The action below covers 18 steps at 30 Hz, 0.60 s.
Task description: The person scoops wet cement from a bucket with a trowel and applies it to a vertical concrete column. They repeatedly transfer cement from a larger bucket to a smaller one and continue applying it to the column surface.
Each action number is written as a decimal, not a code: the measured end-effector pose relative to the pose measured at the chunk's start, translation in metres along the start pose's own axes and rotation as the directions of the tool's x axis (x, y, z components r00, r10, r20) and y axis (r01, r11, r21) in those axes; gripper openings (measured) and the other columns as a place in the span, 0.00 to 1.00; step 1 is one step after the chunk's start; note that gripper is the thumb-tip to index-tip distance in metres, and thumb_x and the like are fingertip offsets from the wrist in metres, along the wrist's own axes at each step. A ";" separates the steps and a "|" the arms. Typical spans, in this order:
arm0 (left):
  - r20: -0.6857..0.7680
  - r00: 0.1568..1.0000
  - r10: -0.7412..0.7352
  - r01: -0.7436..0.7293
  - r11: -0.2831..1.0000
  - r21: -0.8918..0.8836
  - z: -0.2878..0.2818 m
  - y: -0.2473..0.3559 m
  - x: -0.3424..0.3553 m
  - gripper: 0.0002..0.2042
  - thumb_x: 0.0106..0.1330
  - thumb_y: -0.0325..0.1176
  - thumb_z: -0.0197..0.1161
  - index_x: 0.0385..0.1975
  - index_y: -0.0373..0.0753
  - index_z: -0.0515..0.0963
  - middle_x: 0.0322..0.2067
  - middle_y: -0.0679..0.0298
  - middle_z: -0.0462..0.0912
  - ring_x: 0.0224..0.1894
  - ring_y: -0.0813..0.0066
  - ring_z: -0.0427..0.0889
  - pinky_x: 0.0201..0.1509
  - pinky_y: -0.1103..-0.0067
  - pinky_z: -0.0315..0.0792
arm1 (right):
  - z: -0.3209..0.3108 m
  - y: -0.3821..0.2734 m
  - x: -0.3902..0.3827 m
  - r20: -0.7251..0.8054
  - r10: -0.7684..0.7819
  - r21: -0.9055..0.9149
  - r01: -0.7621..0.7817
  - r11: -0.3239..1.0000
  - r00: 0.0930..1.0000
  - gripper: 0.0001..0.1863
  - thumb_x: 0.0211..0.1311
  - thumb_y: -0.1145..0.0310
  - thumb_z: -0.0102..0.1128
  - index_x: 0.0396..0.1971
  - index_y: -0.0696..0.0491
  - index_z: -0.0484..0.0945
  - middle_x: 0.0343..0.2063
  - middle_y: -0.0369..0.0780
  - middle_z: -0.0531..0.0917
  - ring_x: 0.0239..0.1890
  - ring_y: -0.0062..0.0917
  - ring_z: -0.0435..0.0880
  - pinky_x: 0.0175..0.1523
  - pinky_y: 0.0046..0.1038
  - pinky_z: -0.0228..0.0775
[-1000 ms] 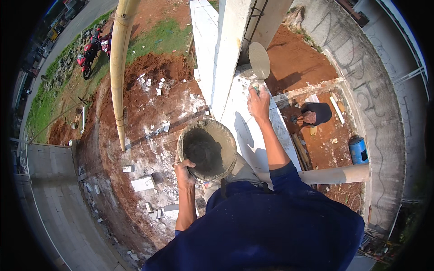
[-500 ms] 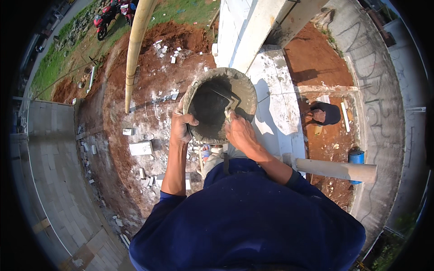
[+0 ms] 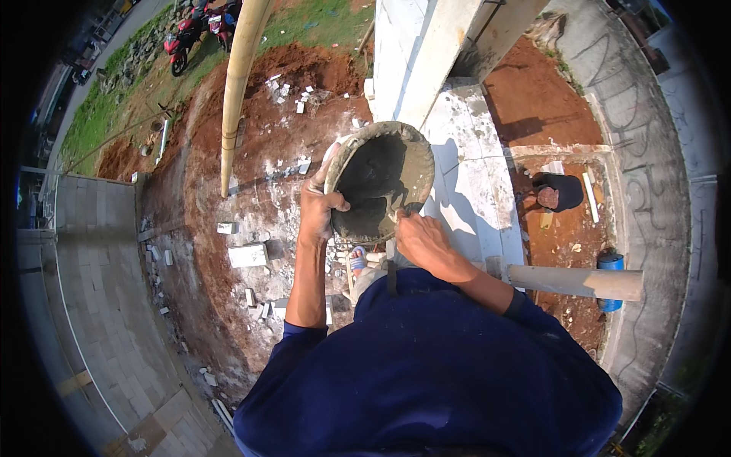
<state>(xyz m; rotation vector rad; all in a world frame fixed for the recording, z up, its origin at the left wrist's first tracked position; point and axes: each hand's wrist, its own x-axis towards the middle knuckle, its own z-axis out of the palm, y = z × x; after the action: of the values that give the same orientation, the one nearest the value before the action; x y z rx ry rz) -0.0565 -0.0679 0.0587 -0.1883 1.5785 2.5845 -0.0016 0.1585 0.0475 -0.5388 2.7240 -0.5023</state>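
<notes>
A mortar-crusted bucket (image 3: 415,145) is tilted in front of my body, with dark wet mortar inside. My left hand (image 3: 324,204) is closed on its left rim, thumb over the edge. At the near right rim, my right hand (image 3: 423,242) is closed round the handle of a trowel (image 3: 394,204). The trowel's bent metal neck reaches into the bucket; its blade is low in the shadowed inside and hard to make out. Just beyond the bucket and to its right runs the top of a white block wall (image 3: 466,126).
A bamboo pole (image 3: 237,91) slants down at the left. A grey pipe or beam (image 3: 575,282) juts out by my right arm. Far below are white block pieces (image 3: 248,255), a bent-over person (image 3: 560,192) and a blue barrel (image 3: 610,282). A concrete wall (image 3: 636,190) curves along the right.
My right hand has moved right and down with the trowel, whose neck now sits lower in the bucket. The bucket is tilted more, and the whole view has shifted slightly.
</notes>
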 end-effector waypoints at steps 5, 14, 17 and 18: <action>0.066 0.997 -0.038 0.031 0.994 0.104 0.006 0.004 0.008 0.46 0.36 0.10 0.53 0.68 0.32 0.75 0.65 0.59 0.80 0.50 0.80 0.82 0.35 0.85 0.77 | -0.004 0.003 0.022 -0.230 0.048 -0.058 -0.063 0.996 0.972 0.21 0.56 0.78 0.59 0.50 0.71 0.77 0.28 0.59 0.84 0.33 0.49 0.90 0.38 0.48 0.82; 0.337 0.910 -0.242 0.163 0.956 0.245 0.003 0.030 0.058 0.45 0.41 0.10 0.60 0.70 0.32 0.73 0.61 0.60 0.83 0.57 0.79 0.82 0.61 0.84 0.74 | 0.027 -0.003 0.036 0.466 0.134 0.831 -0.484 0.273 0.875 0.18 0.74 0.63 0.60 0.51 0.62 0.75 0.23 0.39 0.77 0.18 0.24 0.76 0.17 0.31 0.65; 0.235 0.954 -0.184 0.164 0.981 0.100 0.007 0.026 0.057 0.38 0.54 0.14 0.67 0.71 0.35 0.72 0.64 0.60 0.81 0.58 0.75 0.82 0.63 0.78 0.74 | 0.014 -0.015 0.037 0.546 -0.034 0.799 -0.533 -0.279 0.837 0.15 0.74 0.59 0.64 0.45 0.54 0.72 0.22 0.29 0.67 0.16 0.12 0.63 0.15 0.21 0.53; 0.207 0.964 -0.169 0.162 0.986 0.051 0.009 0.021 0.057 0.36 0.59 0.16 0.70 0.72 0.36 0.72 0.65 0.60 0.81 0.58 0.73 0.82 0.64 0.77 0.75 | 0.012 -0.016 0.039 0.543 -0.082 0.744 -0.525 -0.413 0.835 0.14 0.74 0.59 0.64 0.44 0.52 0.72 0.22 0.29 0.67 0.16 0.11 0.62 0.15 0.21 0.51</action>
<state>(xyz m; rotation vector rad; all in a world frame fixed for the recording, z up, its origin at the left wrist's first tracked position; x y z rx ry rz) -0.1161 -0.0683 0.0717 -0.0392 1.4637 2.3624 -0.0263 0.1249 0.0341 0.5141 0.8732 -1.9609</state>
